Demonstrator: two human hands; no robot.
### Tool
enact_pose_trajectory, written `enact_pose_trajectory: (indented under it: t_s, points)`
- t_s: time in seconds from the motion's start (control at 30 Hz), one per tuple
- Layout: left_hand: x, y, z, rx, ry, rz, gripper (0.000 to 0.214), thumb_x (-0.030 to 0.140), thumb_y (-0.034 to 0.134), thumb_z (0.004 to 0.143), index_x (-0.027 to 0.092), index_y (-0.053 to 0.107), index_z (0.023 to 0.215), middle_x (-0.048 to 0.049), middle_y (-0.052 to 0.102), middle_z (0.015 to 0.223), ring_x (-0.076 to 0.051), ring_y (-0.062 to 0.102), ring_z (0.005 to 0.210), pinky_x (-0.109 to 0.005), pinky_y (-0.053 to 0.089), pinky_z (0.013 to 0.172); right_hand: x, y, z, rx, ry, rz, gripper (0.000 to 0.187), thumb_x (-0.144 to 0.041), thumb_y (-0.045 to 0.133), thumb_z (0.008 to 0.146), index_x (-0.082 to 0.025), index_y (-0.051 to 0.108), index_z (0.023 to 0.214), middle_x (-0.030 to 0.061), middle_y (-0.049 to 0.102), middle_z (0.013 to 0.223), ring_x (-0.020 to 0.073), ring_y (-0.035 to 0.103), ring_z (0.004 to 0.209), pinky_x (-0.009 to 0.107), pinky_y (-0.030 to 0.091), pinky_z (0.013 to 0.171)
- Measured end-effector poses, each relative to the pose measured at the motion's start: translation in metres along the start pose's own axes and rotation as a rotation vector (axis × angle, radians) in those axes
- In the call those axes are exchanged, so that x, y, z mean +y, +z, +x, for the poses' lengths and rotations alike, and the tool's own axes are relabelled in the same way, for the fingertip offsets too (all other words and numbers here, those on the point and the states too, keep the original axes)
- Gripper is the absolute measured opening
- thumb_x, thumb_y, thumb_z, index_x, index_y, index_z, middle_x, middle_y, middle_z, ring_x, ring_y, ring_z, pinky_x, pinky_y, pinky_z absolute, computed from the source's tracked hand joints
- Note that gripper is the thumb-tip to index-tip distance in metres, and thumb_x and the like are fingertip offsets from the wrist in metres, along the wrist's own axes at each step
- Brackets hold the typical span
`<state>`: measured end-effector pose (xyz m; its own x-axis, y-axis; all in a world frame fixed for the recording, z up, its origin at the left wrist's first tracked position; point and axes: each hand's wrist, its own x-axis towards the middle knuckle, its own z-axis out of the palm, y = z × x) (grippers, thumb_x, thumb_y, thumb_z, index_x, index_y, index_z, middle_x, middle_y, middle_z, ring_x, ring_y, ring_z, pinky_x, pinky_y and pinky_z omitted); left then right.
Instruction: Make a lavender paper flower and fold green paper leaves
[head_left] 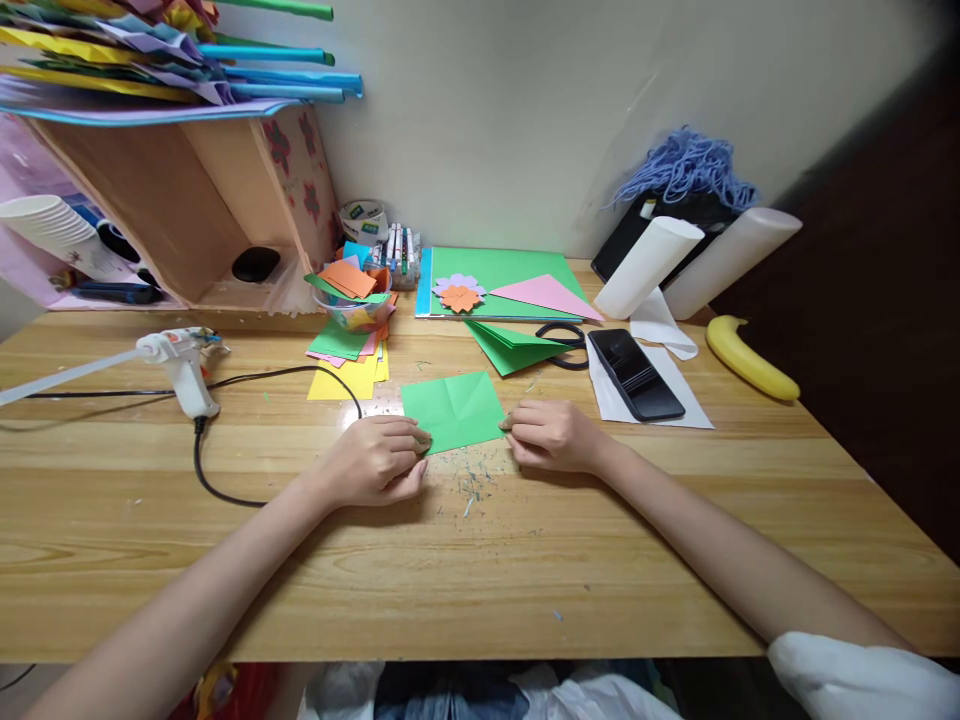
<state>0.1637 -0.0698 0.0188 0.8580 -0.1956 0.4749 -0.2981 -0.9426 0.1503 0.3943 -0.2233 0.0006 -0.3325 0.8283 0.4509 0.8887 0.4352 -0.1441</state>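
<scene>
A green sheet of paper (454,408) with crease lines lies on the wooden table between my hands. My left hand (386,458) has its fingers closed at the paper's lower left corner. At the lower right corner, my right hand (546,436) pinches the edge. Just behind, a folded green paper (514,348) partly covers a pair of scissors, of which the black handles (571,345) show. Small paper scraps (472,480) are scattered in front of the sheet.
At the left stands a white glue gun (184,370) with its black cord. A tub of paper pieces (352,300) sits over loose coloured sheets (349,375). Farther right are a phone (636,375), paper rolls (651,268) and a banana (750,360). Paper flowers (459,293) lie at the back.
</scene>
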Motion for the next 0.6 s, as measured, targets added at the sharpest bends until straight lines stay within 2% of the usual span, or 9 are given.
enact_pose_trajectory:
  t_s: [0.2,0.3,0.4,0.5,0.6]
  points:
    - [0.001,0.001,0.0,0.016,-0.009,0.03,0.021,0.014,0.047,0.078,0.016,0.063,0.066,-0.0024,0.069,0.066,-0.015,0.065,0.073,-0.029,0.053,0.076,0.01,0.003,-0.006,0.028,-0.034,-0.064,0.022,-0.011,0.046,0.076,-0.019,0.052,0.057,0.0016,0.062,0.065,0.0125,0.05,0.056,0.026,0.037,0.05]
    - [0.0,0.003,-0.002,-0.001,-0.047,0.029,0.021,0.016,0.047,0.08,0.015,0.061,0.065,-0.0027,0.068,0.068,-0.014,0.064,0.07,-0.028,0.052,0.073,0.009,0.002,-0.006,0.03,0.011,-0.04,0.021,-0.012,0.046,0.076,-0.019,0.052,0.057,0.0022,0.061,0.064,0.0124,0.051,0.058,0.025,0.037,0.052]
    - [-0.002,0.005,-0.005,-0.061,-0.119,0.058,0.025,0.021,0.045,0.083,0.016,0.06,0.064,-0.0035,0.066,0.07,-0.013,0.062,0.064,-0.026,0.049,0.066,0.005,-0.001,-0.004,0.011,0.082,-0.01,0.015,-0.016,0.047,0.077,-0.018,0.057,0.066,0.0026,0.059,0.064,0.0128,0.051,0.059,0.025,0.037,0.053]
    - [-0.002,0.007,-0.005,-0.098,-0.211,0.093,0.022,0.031,0.045,0.085,0.018,0.062,0.078,-0.0021,0.063,0.068,-0.012,0.059,0.062,-0.023,0.045,0.059,0.002,-0.005,-0.001,-0.039,0.139,0.017,0.012,-0.021,0.05,0.077,-0.018,0.06,0.082,0.0034,0.059,0.069,0.0141,0.052,0.064,0.025,0.037,0.055]
    - [0.001,0.008,-0.002,-0.106,-0.291,0.102,0.029,0.04,0.047,0.083,0.019,0.059,0.099,-0.003,0.062,0.078,-0.013,0.059,0.067,-0.023,0.043,0.058,0.0,-0.008,0.001,-0.086,0.163,0.054,0.018,-0.024,0.054,0.075,-0.019,0.061,0.091,0.0054,0.059,0.08,0.0163,0.054,0.072,0.026,0.04,0.059]
